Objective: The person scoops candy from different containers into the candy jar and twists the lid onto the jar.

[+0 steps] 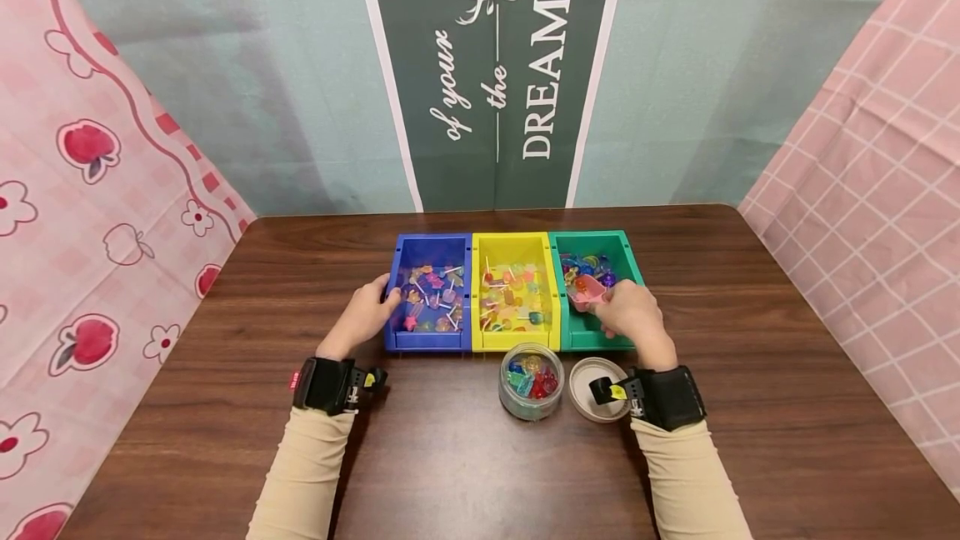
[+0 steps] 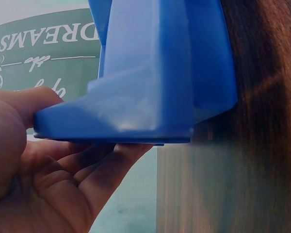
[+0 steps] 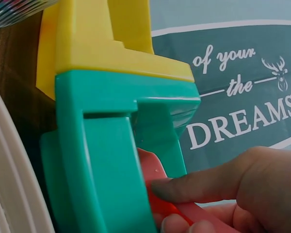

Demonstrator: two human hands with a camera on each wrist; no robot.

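Note:
My right hand [image 1: 634, 312] holds a small pink scoop [image 1: 587, 292] inside the green bin [image 1: 628, 257]. An orange piece lies in the scoop, among shiny blue, purple and yellow plastic pieces [image 1: 576, 267] in that bin. In the right wrist view, thumb and fingers pinch the scoop's handle [image 3: 203, 216]. My left hand [image 1: 363, 312] grips the left side of the blue bin [image 1: 393, 252]; the left wrist view has the thumb on one side of its rim [image 2: 111, 121] and the fingers on the other. A glass jar [image 1: 529, 407] of colourful pieces stands uncovered in front.
The yellow bin [image 1: 557, 273] sits between the blue and green ones, holding lollipop-shaped pieces like those in the blue bin. A round lid [image 1: 592, 417] lies right of the jar, under the right wrist camera. Behind the brown table [image 1: 450, 490] hangs a printed cloth [image 1: 300, 90].

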